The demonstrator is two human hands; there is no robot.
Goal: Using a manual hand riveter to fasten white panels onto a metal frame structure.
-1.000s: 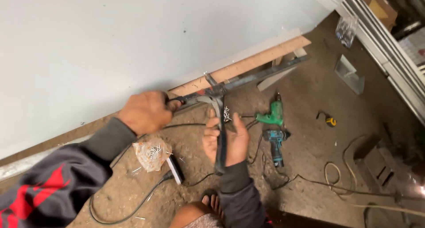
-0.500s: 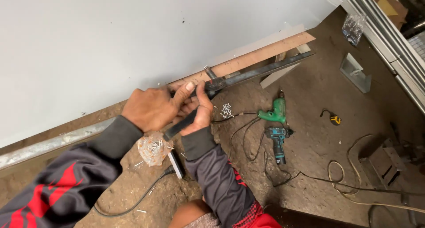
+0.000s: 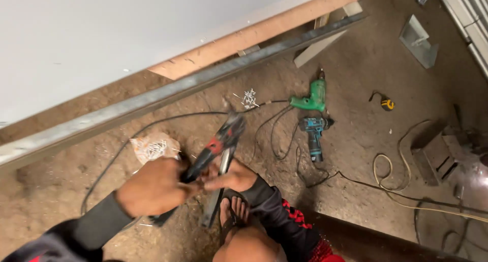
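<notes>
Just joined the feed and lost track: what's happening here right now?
A person crouched on a dirt floor grips a black and red hand riveter with both hands, the left hand on one handle and the right hand on the other. A long metal rail lies below a white panel. A green drill, a blue drill and a bag of rivets lie nearby.

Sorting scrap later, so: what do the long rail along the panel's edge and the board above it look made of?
The long rail looks like bare metal, probably steel: dull grey, a faint sheen, straight thin edges. The board looks like wood, perhaps plywood or particleboard: matte tan-orange face with small chips and scuffs. The white panel it edges is smooth and matte; its core can't be told.
</notes>
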